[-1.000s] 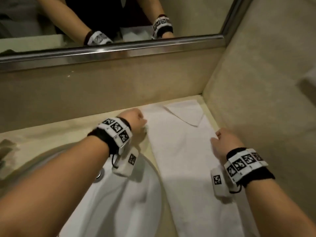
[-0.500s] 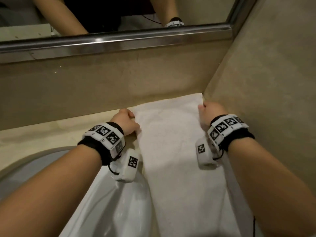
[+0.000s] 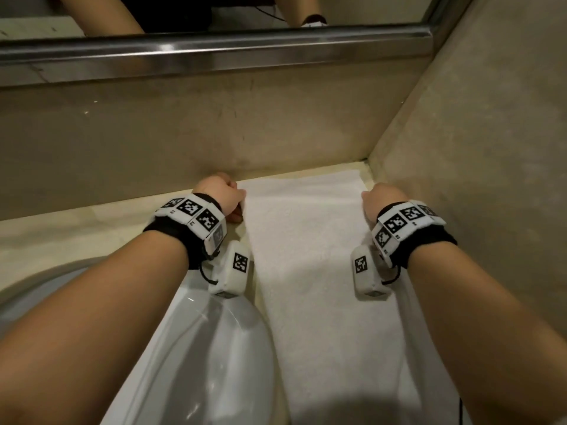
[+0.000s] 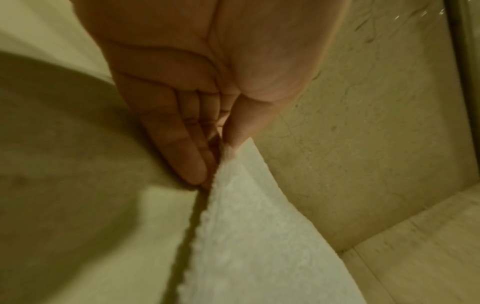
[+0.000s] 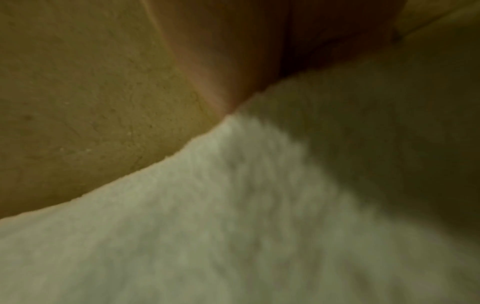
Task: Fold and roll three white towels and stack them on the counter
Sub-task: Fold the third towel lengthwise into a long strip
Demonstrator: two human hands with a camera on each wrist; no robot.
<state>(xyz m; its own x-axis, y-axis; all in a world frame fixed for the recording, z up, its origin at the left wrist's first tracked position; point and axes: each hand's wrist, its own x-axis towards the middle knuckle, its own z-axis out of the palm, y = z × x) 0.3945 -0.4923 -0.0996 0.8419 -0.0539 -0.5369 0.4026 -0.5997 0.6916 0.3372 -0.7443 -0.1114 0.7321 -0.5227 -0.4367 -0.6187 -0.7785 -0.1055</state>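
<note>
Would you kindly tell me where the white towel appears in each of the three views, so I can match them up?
Head: the white towel runs down the centre-right, on the counter between both hands.
Left wrist: white towel fills the lower centre; the left hand pinches its edge.
Right wrist: white towel fills the blurred lower half, below the right hand.
Shared landmark: the beige back wall behind the towel's far edge.

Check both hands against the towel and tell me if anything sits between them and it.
Nothing visible does. The left hand already pinches the white towel at its far left corner, and the right hand is at its far right corner, though its fingers are hidden. The towel lies flat on the counter beside the sink.
</note>
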